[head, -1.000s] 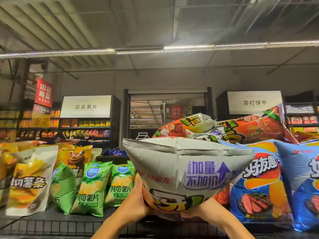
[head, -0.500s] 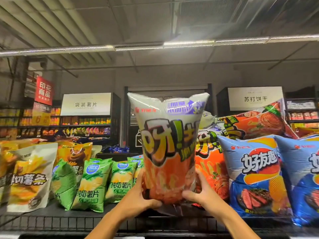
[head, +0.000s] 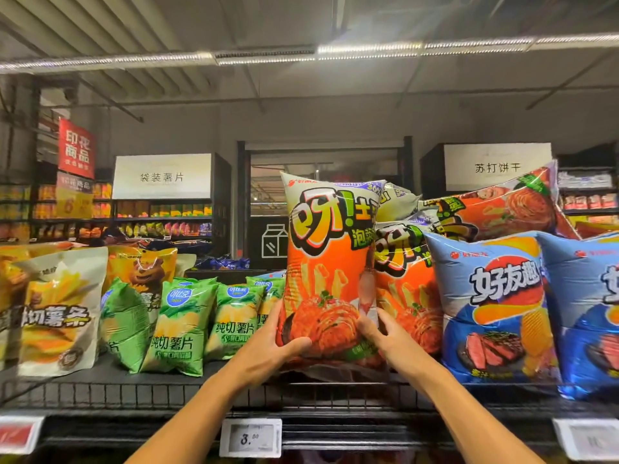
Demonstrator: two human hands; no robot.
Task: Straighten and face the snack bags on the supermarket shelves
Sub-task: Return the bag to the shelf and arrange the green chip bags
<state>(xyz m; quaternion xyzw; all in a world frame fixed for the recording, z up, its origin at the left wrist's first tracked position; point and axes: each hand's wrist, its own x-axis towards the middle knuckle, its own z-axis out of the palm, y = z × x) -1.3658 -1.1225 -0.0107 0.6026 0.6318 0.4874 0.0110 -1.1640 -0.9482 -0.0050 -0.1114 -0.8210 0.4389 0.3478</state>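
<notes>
The orange snack bag (head: 326, 262) stood upright, front facing out, at the shelf's (head: 134, 393) front edge, beside its twin (head: 403, 289).

A supermarket snack aisle. A dark wire shelf (head: 100, 393) holds rows of bright snack bags (head: 181, 326), with a price tag (head: 250, 437) reading 3.00 on its front edge. Behind, more stocked shelving stands under white category signs (head: 162, 176) and a red promotional banner (head: 76, 148).
</notes>
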